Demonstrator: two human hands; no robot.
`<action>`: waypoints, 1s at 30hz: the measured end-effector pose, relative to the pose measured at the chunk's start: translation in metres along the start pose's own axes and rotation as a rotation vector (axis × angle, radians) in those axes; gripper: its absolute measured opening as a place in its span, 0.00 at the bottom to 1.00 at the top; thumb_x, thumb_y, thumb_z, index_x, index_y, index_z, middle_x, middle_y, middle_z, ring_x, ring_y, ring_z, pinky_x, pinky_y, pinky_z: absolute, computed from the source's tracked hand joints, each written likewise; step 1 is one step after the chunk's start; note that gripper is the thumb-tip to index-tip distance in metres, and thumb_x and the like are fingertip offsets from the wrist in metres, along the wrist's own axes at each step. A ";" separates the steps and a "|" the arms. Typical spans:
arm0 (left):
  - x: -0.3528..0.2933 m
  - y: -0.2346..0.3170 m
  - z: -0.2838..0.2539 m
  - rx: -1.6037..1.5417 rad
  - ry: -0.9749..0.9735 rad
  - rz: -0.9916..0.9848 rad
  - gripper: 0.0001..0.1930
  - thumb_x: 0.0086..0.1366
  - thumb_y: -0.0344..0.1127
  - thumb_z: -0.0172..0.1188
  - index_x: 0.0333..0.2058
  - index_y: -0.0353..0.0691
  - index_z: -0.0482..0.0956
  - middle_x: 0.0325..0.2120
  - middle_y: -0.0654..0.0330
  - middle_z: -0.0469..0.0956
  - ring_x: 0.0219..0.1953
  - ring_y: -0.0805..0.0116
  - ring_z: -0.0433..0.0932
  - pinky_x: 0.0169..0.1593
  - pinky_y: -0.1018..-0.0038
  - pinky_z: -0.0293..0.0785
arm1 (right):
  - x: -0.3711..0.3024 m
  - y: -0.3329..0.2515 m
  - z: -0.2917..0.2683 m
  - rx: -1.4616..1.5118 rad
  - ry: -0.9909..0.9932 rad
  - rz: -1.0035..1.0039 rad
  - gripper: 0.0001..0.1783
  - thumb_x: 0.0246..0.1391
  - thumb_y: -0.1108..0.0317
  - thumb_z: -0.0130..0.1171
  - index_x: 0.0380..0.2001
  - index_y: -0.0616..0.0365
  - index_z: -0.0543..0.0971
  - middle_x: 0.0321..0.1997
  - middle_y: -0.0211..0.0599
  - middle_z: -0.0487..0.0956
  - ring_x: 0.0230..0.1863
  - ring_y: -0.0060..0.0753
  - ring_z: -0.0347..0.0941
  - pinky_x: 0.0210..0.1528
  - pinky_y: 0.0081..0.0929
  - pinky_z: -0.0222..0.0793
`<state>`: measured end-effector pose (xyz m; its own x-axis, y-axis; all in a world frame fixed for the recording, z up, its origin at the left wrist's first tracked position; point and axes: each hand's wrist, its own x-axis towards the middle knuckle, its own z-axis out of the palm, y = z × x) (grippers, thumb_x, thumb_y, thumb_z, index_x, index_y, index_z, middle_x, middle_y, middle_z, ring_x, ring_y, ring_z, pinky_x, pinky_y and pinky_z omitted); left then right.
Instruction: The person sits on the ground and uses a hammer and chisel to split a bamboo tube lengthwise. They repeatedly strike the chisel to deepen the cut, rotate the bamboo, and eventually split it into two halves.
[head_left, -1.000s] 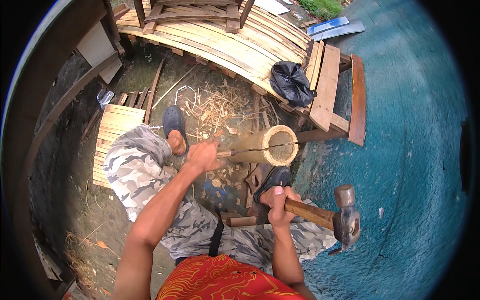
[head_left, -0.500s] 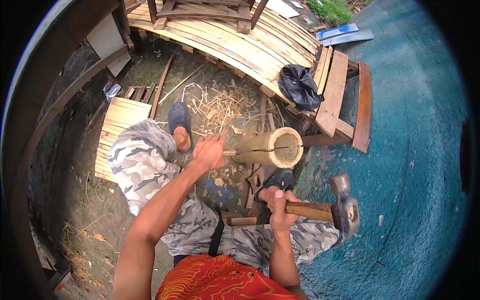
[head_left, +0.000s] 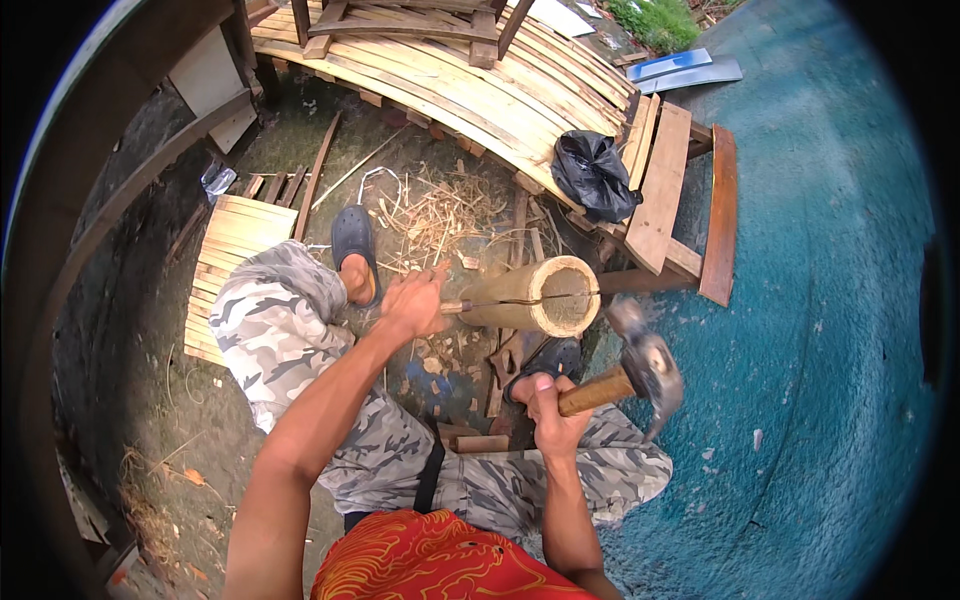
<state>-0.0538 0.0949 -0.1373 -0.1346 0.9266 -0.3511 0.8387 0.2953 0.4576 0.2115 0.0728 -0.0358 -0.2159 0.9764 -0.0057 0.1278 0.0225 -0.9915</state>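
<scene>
A thick section of bamboo [head_left: 570, 312] stands on end between my feet, with a dark split line running across its cut top and down its side. My left hand [head_left: 412, 303] is closed round the wooden handle of a knife [head_left: 456, 307]; its blade lies in the split, mostly hidden by the bamboo. In my right hand [head_left: 556, 418] is a claw hammer [head_left: 600, 390], gripped by its wooden handle. The hammer's metal head [head_left: 648, 365] is up, right of the bamboo and apart from it, slightly blurred.
Ahead stands a low slatted platform [head_left: 440, 85] with a black plastic bag [head_left: 592, 175] on its right end. Wood shavings [head_left: 445, 220] litter the ground. A smaller slatted panel [head_left: 240, 235] lies at left; a rough blue wall [head_left: 800, 330] rises at right.
The hammer has swung left, its head now closer to the bamboo's top. My left hand keeps its hold on the knife handle, and the bamboo stays upright.
</scene>
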 end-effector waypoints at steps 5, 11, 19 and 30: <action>-0.001 0.004 -0.005 -0.019 -0.045 -0.011 0.50 0.50 0.51 0.74 0.70 0.46 0.60 0.54 0.47 0.76 0.61 0.48 0.71 0.62 0.53 0.66 | -0.005 0.018 0.003 -0.213 -0.049 -0.164 0.21 0.64 0.66 0.55 0.16 0.59 0.68 0.14 0.36 0.70 0.16 0.31 0.64 0.23 0.32 0.62; 0.011 -0.002 -0.010 -0.043 -0.093 -0.063 0.51 0.49 0.47 0.72 0.70 0.41 0.59 0.59 0.47 0.74 0.58 0.47 0.75 0.60 0.56 0.72 | -0.020 0.109 0.011 -0.665 -0.200 0.548 0.22 0.61 0.57 0.60 0.22 0.66 0.76 0.13 0.34 0.70 0.18 0.26 0.66 0.23 0.34 0.61; 0.007 0.000 0.001 -0.064 -0.105 -0.030 0.47 0.48 0.47 0.73 0.68 0.53 0.64 0.53 0.47 0.79 0.57 0.47 0.76 0.58 0.56 0.74 | 0.004 0.003 0.006 0.025 -0.056 -0.269 0.23 0.62 0.67 0.61 0.14 0.58 0.67 0.14 0.33 0.69 0.15 0.26 0.57 0.24 0.29 0.57; 0.004 -0.005 0.010 -0.074 -0.166 -0.010 0.42 0.49 0.48 0.69 0.64 0.46 0.70 0.50 0.47 0.81 0.54 0.47 0.79 0.56 0.55 0.77 | -0.017 0.064 0.025 -0.446 -0.115 0.348 0.20 0.61 0.61 0.63 0.20 0.63 0.75 0.14 0.34 0.71 0.18 0.24 0.66 0.23 0.31 0.62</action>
<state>-0.0538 0.0950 -0.1494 -0.0487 0.8740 -0.4835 0.7960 0.3263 0.5098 0.1989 0.0520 -0.1028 -0.1887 0.9134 -0.3607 0.6006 -0.1833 -0.7783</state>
